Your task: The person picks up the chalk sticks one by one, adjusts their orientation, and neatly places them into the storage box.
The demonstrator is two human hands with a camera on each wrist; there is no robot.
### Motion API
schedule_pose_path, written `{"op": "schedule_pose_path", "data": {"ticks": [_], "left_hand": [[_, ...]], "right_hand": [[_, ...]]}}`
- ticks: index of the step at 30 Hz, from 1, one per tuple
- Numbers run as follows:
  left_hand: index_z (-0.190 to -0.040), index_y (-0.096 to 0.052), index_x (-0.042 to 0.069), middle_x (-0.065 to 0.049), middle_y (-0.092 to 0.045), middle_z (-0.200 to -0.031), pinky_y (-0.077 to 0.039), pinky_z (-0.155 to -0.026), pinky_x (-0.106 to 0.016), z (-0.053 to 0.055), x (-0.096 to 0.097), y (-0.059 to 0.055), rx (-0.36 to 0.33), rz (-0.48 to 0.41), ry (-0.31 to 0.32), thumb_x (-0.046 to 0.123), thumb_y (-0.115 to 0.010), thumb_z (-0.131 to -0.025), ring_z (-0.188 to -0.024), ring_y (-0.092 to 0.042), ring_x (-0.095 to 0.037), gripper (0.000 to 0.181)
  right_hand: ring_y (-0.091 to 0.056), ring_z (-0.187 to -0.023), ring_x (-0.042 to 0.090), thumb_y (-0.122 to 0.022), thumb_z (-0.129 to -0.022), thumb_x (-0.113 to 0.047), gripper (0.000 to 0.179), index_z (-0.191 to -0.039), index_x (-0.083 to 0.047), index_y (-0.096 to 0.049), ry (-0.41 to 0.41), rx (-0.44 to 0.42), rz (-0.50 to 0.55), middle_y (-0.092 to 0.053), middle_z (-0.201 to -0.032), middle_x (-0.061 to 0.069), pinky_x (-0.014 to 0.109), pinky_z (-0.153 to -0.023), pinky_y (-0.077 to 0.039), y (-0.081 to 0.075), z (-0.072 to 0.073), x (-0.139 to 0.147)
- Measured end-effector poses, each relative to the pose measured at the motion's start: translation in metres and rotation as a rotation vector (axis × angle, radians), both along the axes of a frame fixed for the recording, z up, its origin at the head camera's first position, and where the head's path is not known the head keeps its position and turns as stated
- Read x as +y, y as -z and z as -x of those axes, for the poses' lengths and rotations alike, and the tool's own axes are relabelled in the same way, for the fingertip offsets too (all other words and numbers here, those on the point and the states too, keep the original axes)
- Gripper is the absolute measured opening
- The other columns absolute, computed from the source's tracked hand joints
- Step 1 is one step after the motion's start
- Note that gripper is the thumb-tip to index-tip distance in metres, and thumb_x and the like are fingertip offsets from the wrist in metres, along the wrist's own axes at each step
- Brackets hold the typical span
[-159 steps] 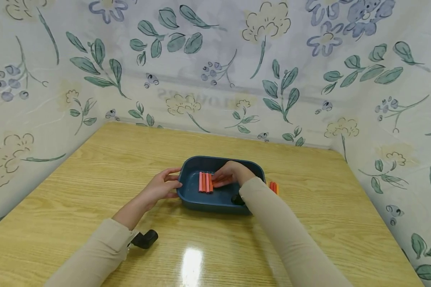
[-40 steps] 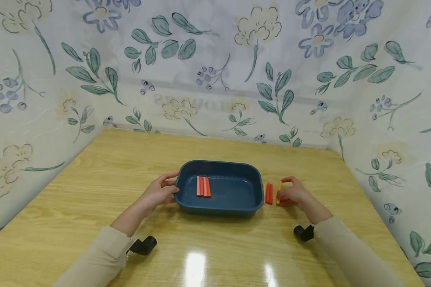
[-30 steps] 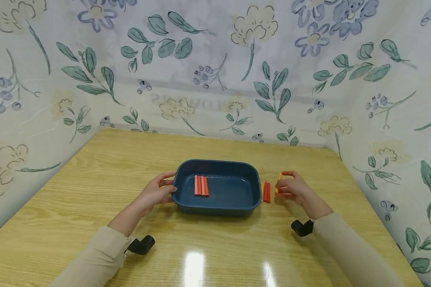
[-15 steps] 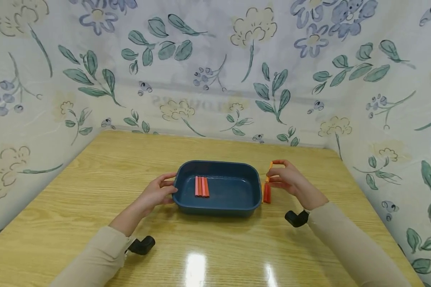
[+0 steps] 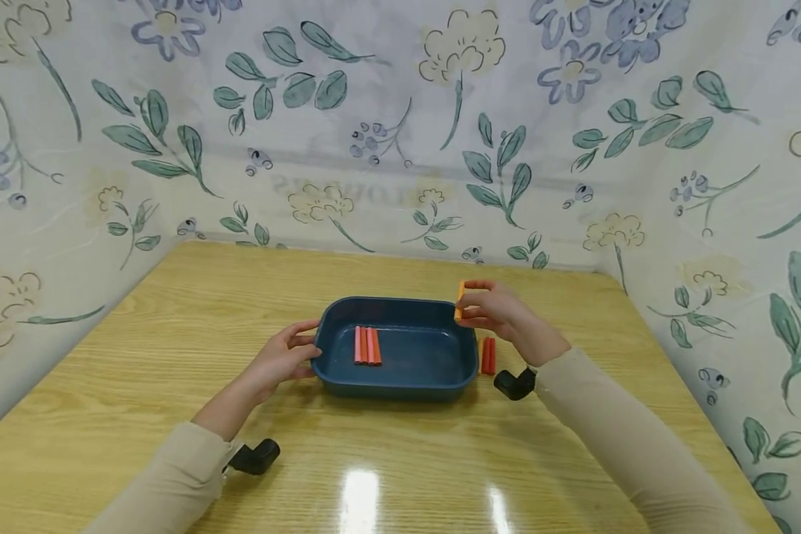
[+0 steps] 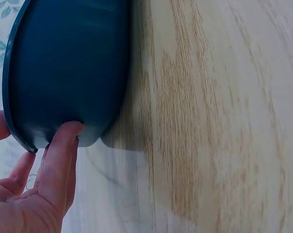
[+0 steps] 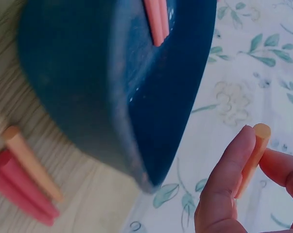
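Observation:
A dark blue oblong plastic tub [image 5: 400, 384] stands on the table. My left hand [image 5: 282, 363] rests against its left end, fingers spread and fairly straight. In the left wrist view the fingertips [image 6: 71, 128] touch the outer wall and rim. My right hand [image 5: 503, 311] pinches a short, round orange stick [image 5: 460, 300] between thumb and fingers, held upright over the tub's far right corner. Several pink and orange sticks [image 5: 367, 345] lie side by side inside the tub, towards its left.
Two red sticks [image 5: 489, 356] and a yellow-orange stick [image 7: 32, 162] lie on the wooden table [image 5: 240, 297] just outside the tub's right end. Floral-printed sheeting [image 5: 374, 215] encloses the table's back and sides. A black wrist device [image 5: 515, 384] juts from each sleeve.
My right hand has lifted the orange stick from the table right of the tub and carried it left to the tub's far right corner. The left hand stays at the tub's left end.

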State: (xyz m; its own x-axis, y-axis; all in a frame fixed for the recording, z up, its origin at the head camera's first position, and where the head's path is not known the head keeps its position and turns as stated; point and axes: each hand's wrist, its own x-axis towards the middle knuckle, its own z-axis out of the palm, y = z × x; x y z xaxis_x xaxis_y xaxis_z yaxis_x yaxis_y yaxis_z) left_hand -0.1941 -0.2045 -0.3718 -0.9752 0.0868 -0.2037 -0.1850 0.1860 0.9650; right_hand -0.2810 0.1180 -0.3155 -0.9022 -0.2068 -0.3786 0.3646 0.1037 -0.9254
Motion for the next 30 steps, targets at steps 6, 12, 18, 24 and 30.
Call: {"op": "schedule_pose_path", "data": {"ticks": [6,12,18,24,30], "left_hand": [[-0.144,-0.024,-0.001,-0.032,-0.033,-0.135,-0.052,-0.080,-0.043,-0.001,-0.001,0.001,-0.004,-0.007,-0.004,0.001,-0.047,-0.093,-0.108,-0.053,-0.038,0.056],[-0.144,-0.024,-0.001,-0.032,-0.034,-0.134,-0.053,-0.079,-0.042,-0.001,-0.002,0.001,-0.006,-0.021,0.001,0.001,-0.047,-0.093,-0.104,-0.056,-0.035,0.056],[-0.144,-0.025,-0.001,-0.032,-0.034,-0.134,-0.053,-0.078,-0.041,0.000,-0.003,0.000,0.003,-0.021,0.002,0.001,-0.048,-0.092,-0.102,-0.057,-0.032,0.056],[-0.144,-0.025,-0.001,-0.031,-0.035,-0.134,-0.053,-0.079,-0.040,-0.001,-0.004,0.000,-0.002,-0.015,0.002,0.001,-0.047,-0.093,-0.102,-0.057,-0.033,0.055],[-0.143,-0.025,-0.001,-0.032,-0.034,-0.134,-0.053,-0.078,-0.040,-0.001,-0.003,-0.001,0.001,-0.022,0.003,0.001,-0.047,-0.093,-0.103,-0.056,-0.033,0.055]], "right_hand": [[-0.059,-0.082,0.022,-0.058,-0.088,0.003,0.056,-0.138,0.000,-0.035,-0.009,-0.038,0.015,-0.050,-0.117,0.018,0.033,-0.078,-0.053,-0.001,0.004,-0.022],[-0.056,-0.087,0.025,-0.055,-0.089,0.003,0.052,-0.137,0.001,-0.035,-0.038,-0.064,0.069,-0.049,-0.116,0.017,0.038,-0.088,-0.049,0.000,0.010,-0.042],[-0.057,-0.084,0.025,-0.057,-0.089,0.002,0.044,-0.131,0.005,-0.043,-0.084,-0.084,0.036,-0.053,-0.102,0.015,0.038,-0.088,-0.049,0.002,0.018,-0.061],[-0.059,-0.084,0.025,-0.059,-0.087,0.002,0.035,-0.120,0.010,-0.050,-0.155,-0.128,-0.002,-0.055,-0.095,0.015,0.038,-0.087,-0.050,0.009,0.024,-0.077],[-0.059,-0.083,0.025,-0.057,-0.088,0.004,0.029,-0.115,0.013,-0.052,-0.323,-0.167,-0.071,-0.056,-0.094,0.017,0.039,-0.085,-0.051,0.017,0.028,-0.090]]}}
